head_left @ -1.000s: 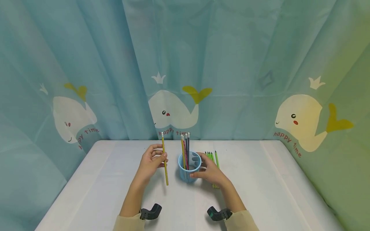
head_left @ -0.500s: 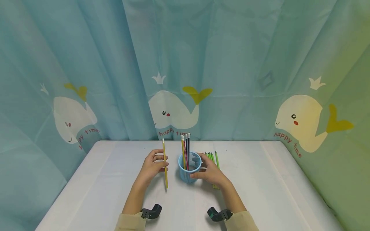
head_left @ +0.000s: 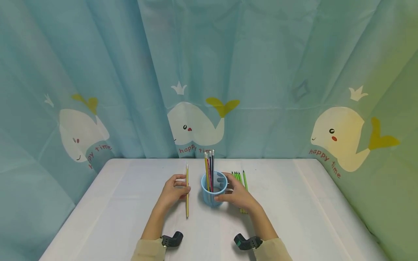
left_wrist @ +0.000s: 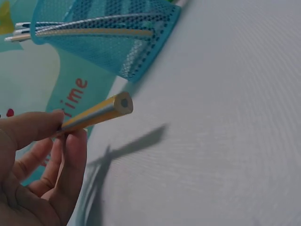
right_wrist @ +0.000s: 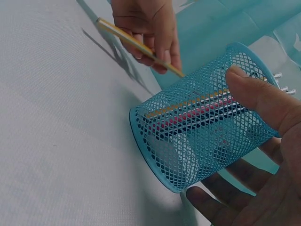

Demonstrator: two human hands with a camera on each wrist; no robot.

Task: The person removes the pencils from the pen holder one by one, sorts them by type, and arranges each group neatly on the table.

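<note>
Over the past second, left hand (head_left: 170, 193) down and a little nearer the wearer; its yellow pencil (head_left: 187, 206) now runs straighter in the head view. Left grip: thumb and fingers pinched on the shaft, unsharpened end free, shadow apart on the tabletop (head_left: 114, 217). Pencil held in the air left of the blue mesh cup (head_left: 212, 200), outside it. Right hand (head_left: 240, 196) unchanged, thumb and fingers curved round the cup. Reading: pencil lowered, cup steadied, this pencil's handling unfinished.
</note>
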